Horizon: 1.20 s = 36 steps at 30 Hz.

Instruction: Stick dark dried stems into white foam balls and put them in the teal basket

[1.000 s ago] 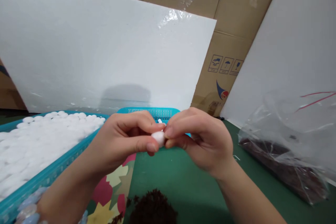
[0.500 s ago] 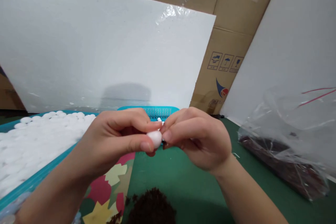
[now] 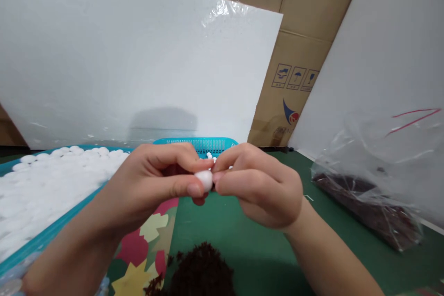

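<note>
White ball (image 3: 204,181) is held above the tabletop (image 3: 201,222). Our left hand (image 3: 149,171) grips it between fingers; our right hand (image 3: 263,187) has fingers bunched against it, can't tell if holding anything. Brown crumbly pile (image 3: 203,270) toward near edge, teal tray (image 3: 52,228) left, clear bag (image 3: 385,162) by right edge.

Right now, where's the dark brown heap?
In the head view, the dark brown heap is at bottom centre on the green table, right of the patterned sheet and below the white ball in the left hand.
</note>
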Available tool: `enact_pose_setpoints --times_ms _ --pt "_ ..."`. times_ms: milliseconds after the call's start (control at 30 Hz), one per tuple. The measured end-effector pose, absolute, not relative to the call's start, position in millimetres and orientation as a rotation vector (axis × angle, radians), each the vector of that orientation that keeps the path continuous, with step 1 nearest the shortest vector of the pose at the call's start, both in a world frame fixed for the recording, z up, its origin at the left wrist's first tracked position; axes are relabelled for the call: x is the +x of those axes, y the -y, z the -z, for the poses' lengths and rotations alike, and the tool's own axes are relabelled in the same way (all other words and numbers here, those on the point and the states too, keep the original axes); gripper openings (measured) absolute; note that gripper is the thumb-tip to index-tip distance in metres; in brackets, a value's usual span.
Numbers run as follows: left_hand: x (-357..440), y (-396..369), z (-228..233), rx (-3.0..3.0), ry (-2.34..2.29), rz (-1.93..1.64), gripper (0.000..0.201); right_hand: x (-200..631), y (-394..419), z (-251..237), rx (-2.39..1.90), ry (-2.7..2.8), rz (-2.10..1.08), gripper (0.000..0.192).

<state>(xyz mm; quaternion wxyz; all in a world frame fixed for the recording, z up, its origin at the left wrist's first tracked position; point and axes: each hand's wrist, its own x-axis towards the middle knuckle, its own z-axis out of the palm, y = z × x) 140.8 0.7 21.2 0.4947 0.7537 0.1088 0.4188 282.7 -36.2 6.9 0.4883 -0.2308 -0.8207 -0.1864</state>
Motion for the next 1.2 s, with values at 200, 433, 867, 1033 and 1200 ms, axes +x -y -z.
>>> enact_pose_setpoints --times_ms 200,433,867,1033,1200 --pt "139.9 -1.5 -23.8 1.796 -0.285 -0.936 0.017 279.6 35.4 -6.1 -0.471 2.013 0.589 0.025" --pt "138.9 -0.3 -28.1 1.955 -0.377 -0.977 0.010 279.8 33.8 -6.2 -0.476 2.003 0.629 0.020" --pt "134.0 -2.9 -33.1 2.214 -0.387 -0.920 0.011 279.4 22.9 -5.2 -0.339 1.953 0.665 0.016" --pt "127.3 -3.0 -38.0 2.208 -0.351 -0.906 0.008 276.5 18.9 -2.5 -0.277 1.825 0.742 0.013" --pt "122.6 -7.0 -33.6 2.116 -0.318 -0.899 0.019 274.0 21.0 -2.7 -0.373 1.742 0.854 0.010"
